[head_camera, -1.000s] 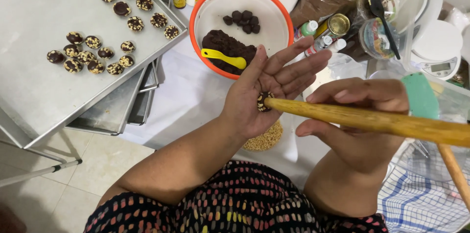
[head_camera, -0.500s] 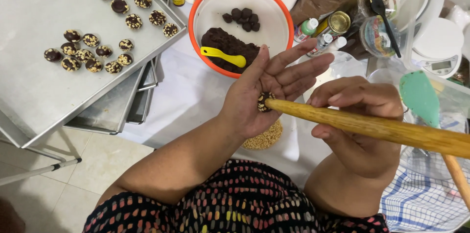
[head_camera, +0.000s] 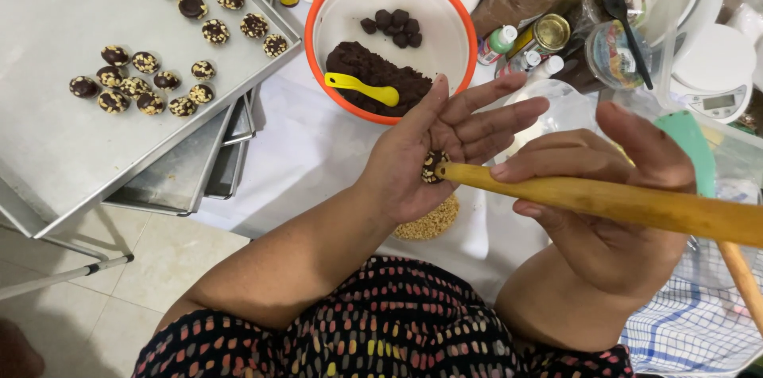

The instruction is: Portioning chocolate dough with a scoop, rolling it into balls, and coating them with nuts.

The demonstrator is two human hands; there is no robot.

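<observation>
My left hand lies palm up with fingers spread, and a small nut-coated chocolate dough ball rests on the palm. My right hand grips a long wooden stick whose rounded tip presses into that ball. Just below my left hand a pile of chopped nuts shows on the white table cover. Beyond my fingers stands an orange-rimmed white bowl with dark chocolate dough, several rolled balls and a yellow spoon.
A metal baking tray at the left carries several nut-coated cookies, stacked over more trays. Small bottles, jars, a black spoon, a white kitchen scale and a green spatula crowd the right back. A checked cloth lies at the lower right.
Both hands stay together with the stick tip in the dough ball. My right hand's fingers have loosened and shifted a little along the stick.
</observation>
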